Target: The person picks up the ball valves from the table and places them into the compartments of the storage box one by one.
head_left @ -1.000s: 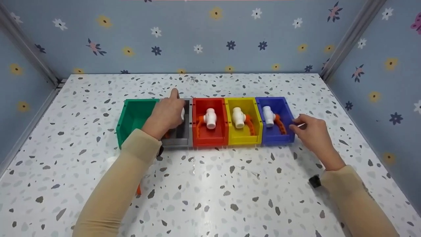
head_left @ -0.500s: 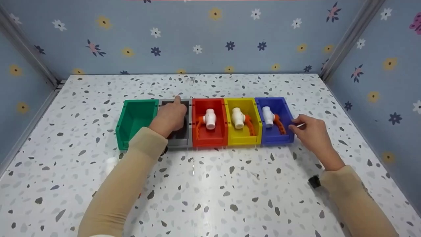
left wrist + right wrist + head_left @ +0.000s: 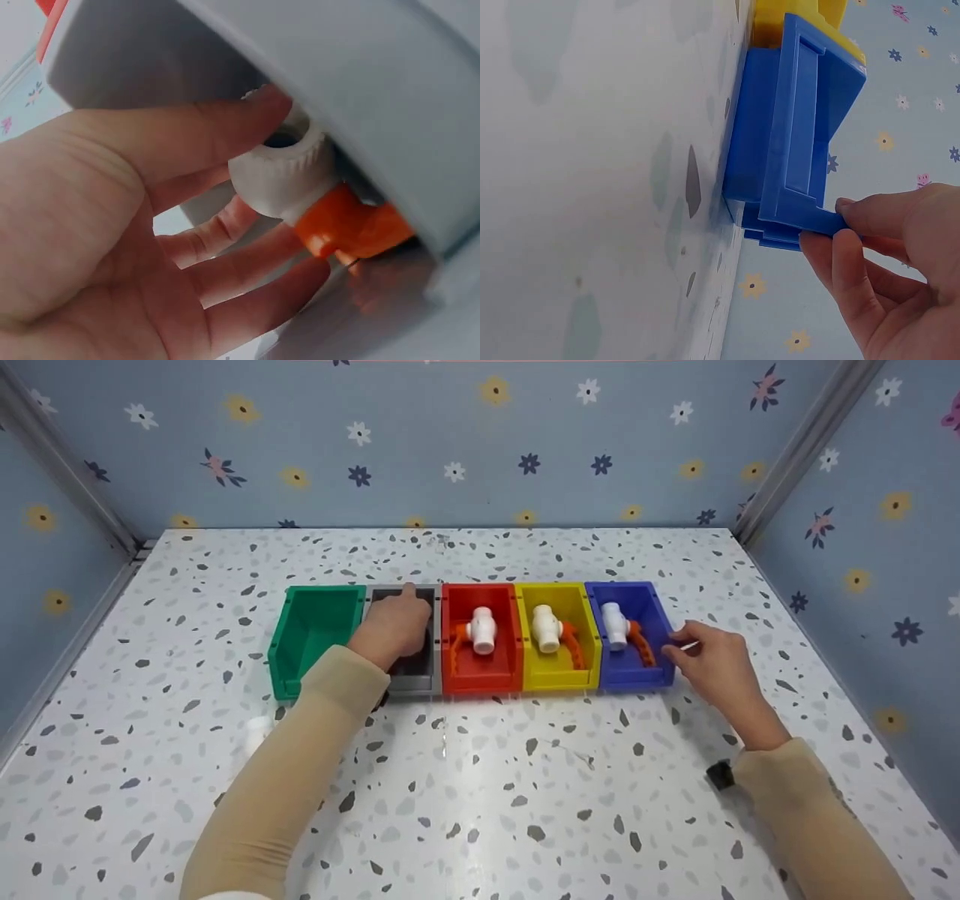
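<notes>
In the left wrist view, my left hand (image 3: pixel 395 626) reaches into the grey bin (image 3: pixel 415 684). It holds a white ball valve (image 3: pixel 274 184) with an orange handle (image 3: pixel 352 225), the thumb over the white body and the fingers behind and below. From the head view, the hand hides this valve. My right hand (image 3: pixel 709 660) pinches the side rim of the blue bin (image 3: pixel 634 679) between thumb and fingers. Inside the blue bin lies a white valve (image 3: pixel 614 627) with an orange handle. Similar valves lie in the red bin (image 3: pixel 482 684) and the yellow bin (image 3: pixel 560 680).
The bins stand side by side in a row, with a green bin (image 3: pixel 319 622) at the left end. Another white piece (image 3: pixel 259 729) lies on the speckled table (image 3: pixel 525 810), partly behind my left sleeve. Flower-patterned panels (image 3: pixel 465 442) enclose the back and sides.
My left hand has shifted slightly right and forward-down within the grey bin, covering the white valve part seen there earlier. The right hand stays on the blue bin's rim.
</notes>
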Motion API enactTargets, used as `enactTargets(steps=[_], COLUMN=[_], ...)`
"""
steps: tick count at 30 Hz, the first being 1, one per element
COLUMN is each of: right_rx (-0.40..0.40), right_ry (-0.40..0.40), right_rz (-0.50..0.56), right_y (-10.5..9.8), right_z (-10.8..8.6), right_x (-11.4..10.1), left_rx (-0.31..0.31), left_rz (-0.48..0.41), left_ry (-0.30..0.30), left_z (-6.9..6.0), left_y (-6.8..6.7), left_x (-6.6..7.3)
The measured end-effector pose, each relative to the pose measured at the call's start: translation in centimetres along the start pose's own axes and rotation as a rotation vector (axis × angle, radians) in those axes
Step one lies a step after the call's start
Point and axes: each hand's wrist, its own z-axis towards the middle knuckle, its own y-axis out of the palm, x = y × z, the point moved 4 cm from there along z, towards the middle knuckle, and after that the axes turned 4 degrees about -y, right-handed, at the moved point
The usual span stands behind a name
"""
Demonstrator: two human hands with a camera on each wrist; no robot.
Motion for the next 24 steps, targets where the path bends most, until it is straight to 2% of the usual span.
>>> enactTargets(steps=[7, 14, 17, 24], right_rx=[0.001, -0.035, -0.044, -0.077], right_ry=[0.016, 0.025, 0.039, 0.061], right_rz=[-0.009, 0.012, 0.012, 0.072], right_y=[0.0, -0.2, -0.5, -0.6], right_z=[-0.2, 0.0, -0.1, 0.1], right_x=[0.1, -0.1, 0.0, 0.0], left_rx=[-0.042, -0.064, -0.044, 0.066], left_rz=[0.046, 0.060, 0.062, 0.007], left_ry=[0.001, -0.024, -0.012, 0.009], left_z=[-0.4, -1.0, -1.4, -3.2], left_y=[-0.9, -1.6, -2.0, -2.9], left_x=[0.5, 0.1, 0.1, -0.3])
